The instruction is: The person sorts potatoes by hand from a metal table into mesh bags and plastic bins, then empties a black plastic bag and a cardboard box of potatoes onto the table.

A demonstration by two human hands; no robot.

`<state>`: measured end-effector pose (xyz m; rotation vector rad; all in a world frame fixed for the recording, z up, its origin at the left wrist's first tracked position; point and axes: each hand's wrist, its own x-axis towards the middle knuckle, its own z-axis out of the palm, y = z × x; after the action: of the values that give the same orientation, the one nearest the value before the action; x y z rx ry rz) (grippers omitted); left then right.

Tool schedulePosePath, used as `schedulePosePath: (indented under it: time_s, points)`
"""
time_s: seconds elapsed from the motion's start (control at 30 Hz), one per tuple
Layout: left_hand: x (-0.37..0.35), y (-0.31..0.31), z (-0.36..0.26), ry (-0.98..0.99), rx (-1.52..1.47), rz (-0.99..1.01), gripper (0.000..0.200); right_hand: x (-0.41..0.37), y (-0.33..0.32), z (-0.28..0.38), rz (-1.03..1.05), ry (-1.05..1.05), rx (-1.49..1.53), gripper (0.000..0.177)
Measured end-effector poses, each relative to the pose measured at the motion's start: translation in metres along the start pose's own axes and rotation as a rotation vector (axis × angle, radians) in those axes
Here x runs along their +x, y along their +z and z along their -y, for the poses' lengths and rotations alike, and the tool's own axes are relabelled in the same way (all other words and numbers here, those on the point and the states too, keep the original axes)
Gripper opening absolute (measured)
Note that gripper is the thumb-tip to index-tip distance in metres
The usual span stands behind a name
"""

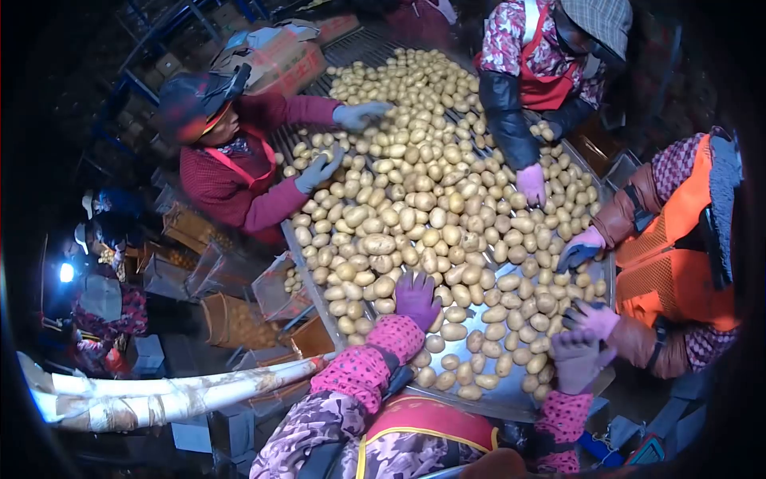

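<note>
My left hand (416,300), in a purple glove, rests on the potatoes (423,215) at the near side of the metal sorting table (455,349). Its fingers are spread, and no potato shows in its grip. Over the near right corner is my right hand (578,363), gloved in dusty purple, with its fingers apart and nothing seen in them. Several potatoes lie just left of it. A co-worker's gloved hand (594,319) is close above my right hand. Pink polka-dot sleeve covers reach to both my wrists.
Co-workers stand around the table, one in a maroon sweater (215,191), one in an orange apron (674,275), one in a red apron (550,76). White wrapped poles (183,395) jut in from the left. Crates (231,319) and a cardboard box (291,68) stand beyond the table.
</note>
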<state>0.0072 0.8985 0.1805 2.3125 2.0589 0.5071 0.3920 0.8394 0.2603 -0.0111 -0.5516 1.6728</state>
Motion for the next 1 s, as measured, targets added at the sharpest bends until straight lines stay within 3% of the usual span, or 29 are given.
schedulePosePath:
  time_s: [0.07,0.13,0.23,0.3,0.33,0.4,0.47,0.57,0.63,0.67,0.7,0.73,0.8,0.87,0.93,0.97,1.0]
  points:
    - [-0.005,-0.004,-0.013,0.018,-0.027,0.042,0.057,-0.016,-0.030,0.028,-0.256,0.028,-0.408,0.055]
    - [-0.021,0.006,-0.012,0.080,-0.059,-0.024,0.059,-0.013,-0.066,-0.001,-0.604,0.156,-1.155,0.056]
    - [-0.042,-0.010,-0.018,0.114,-0.115,0.065,0.068,-0.026,-0.092,-0.100,-0.484,0.111,-2.207,0.061]
    - [-0.064,-0.013,-0.018,0.116,-0.140,0.075,0.069,-0.031,-0.072,-0.162,-0.355,0.106,-2.463,0.067]
    - [-0.074,-0.014,-0.016,0.102,-0.139,0.125,0.068,-0.025,-0.062,-0.183,-0.256,0.127,-2.407,0.070]
    - [-0.091,-0.018,-0.009,0.071,-0.144,0.232,0.068,0.003,-0.038,-0.198,-0.086,0.359,-1.795,0.075]
    - [-0.093,-0.032,-0.002,0.022,-0.219,0.135,0.063,0.035,-0.014,-0.214,0.193,0.038,-1.919,0.069]
    - [-0.094,-0.039,0.003,-0.007,-0.214,0.101,0.061,0.091,-0.029,-0.225,0.459,0.014,-2.034,0.061]
    - [-0.096,-0.033,0.002,-0.021,-0.212,0.074,0.061,0.134,-0.058,-0.214,0.640,0.334,-2.187,0.052]
    - [-0.098,-0.030,0.003,-0.028,-0.210,0.064,0.062,0.137,-0.090,-0.195,0.544,0.006,-2.070,0.049]
    - [-0.098,-0.028,0.002,-0.033,-0.211,0.061,0.061,0.164,-0.103,-0.187,0.395,0.353,-2.215,0.045]
    - [-0.098,-0.026,0.001,-0.039,-0.214,0.062,0.061,0.157,-0.121,-0.168,0.279,0.159,-2.156,0.057]
    - [-0.092,-0.024,0.002,-0.038,-0.206,0.060,0.060,0.162,-0.124,-0.145,0.224,0.035,-2.205,0.067]
    - [-0.089,-0.020,-0.002,-0.032,-0.195,0.067,0.060,0.144,-0.123,-0.145,0.176,-0.084,-2.518,0.078]
    - [-0.086,-0.021,-0.004,-0.034,-0.195,0.097,0.064,0.123,-0.103,-0.154,-0.103,0.241,-2.328,0.081]
    - [-0.088,-0.018,-0.003,-0.039,-0.197,0.104,0.066,0.100,-0.112,-0.173,-0.148,0.045,-2.331,0.075]
    - [-0.090,-0.017,-0.002,-0.043,-0.196,0.111,0.068,0.081,-0.064,-0.172,-0.048,0.093,-2.271,0.082]
